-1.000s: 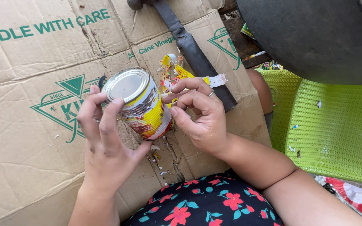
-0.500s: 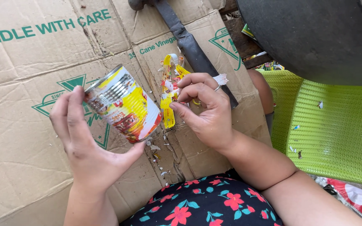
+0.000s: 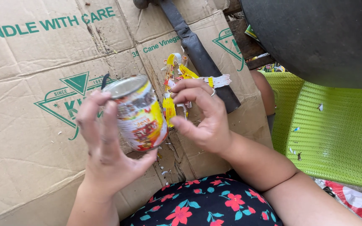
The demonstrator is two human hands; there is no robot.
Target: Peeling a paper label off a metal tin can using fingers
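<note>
Closest to the camera there's a dark floral-print garment [image 3: 206, 205] with red flowers, and both bare arms come up out of it. The left hand [image 3: 105, 146] is wrapped around a small round metal can with a yellow and red paper label [image 3: 138, 113], thumb underneath and fingers [image 3: 99, 121] curled over the far side, so it's clearly gripping the can. Half a second back the can was lying more on its side with the lid pointing left; now it's been turned more upright, lid tilted up and away, and a fresh patch of label faces the other hand. The right hand [image 3: 202, 115] sits just beside the can, fingers [image 3: 189, 86] half curled and narrow, pinching nothing that I can make out. It has barely moved.

Just past the hands is a little heap of torn yellow and white label scraps [image 3: 177, 90] on the flattened brown cardboard boxes [image 3: 26, 83]. Looks like the label's coming off bit by bit. Further out lies a long dark metal blade [image 3: 197, 52]. A lime green woven plastic chair [image 3: 332, 129] sits to the right.
</note>
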